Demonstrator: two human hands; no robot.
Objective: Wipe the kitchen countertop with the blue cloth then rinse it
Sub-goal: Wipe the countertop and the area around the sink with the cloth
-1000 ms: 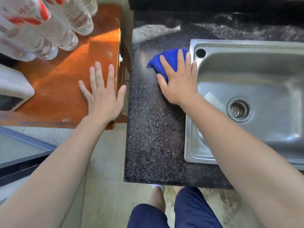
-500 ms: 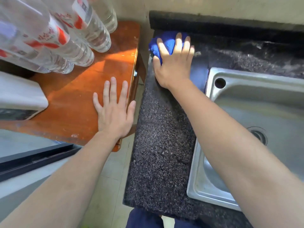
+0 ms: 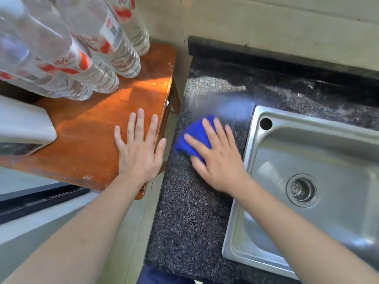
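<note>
One blue cloth (image 3: 193, 135) lay on the speckled black countertop (image 3: 190, 218), just left of the single steel sink (image 3: 338, 152), under our right hand (image 3: 218, 160), whose straight, spread fingers pressed it down. Our left hand (image 3: 139, 154) rested flat, fingers wide, on the one wooden table (image 3: 86, 144) beside the counter. Behind it stood clustered clear bottles (image 3: 98, 58), too overlapped to count, and one white box (image 3: 22, 124).

The stone surface (image 3: 190, 218) left of the steel sink (image 3: 328, 152) is dark, speckled and grainy, with a wet, glossier streak near the sink's back corner. The sink is brushed metal with a satin sheen. The blue cloth (image 3: 194, 136) looks nubby and matt. Farther left of the sink, the varnished wooden surface (image 3: 86, 144) shines orange-brown, scuffed at its near edge, under clear plastic bottles (image 3: 98, 64).
</note>
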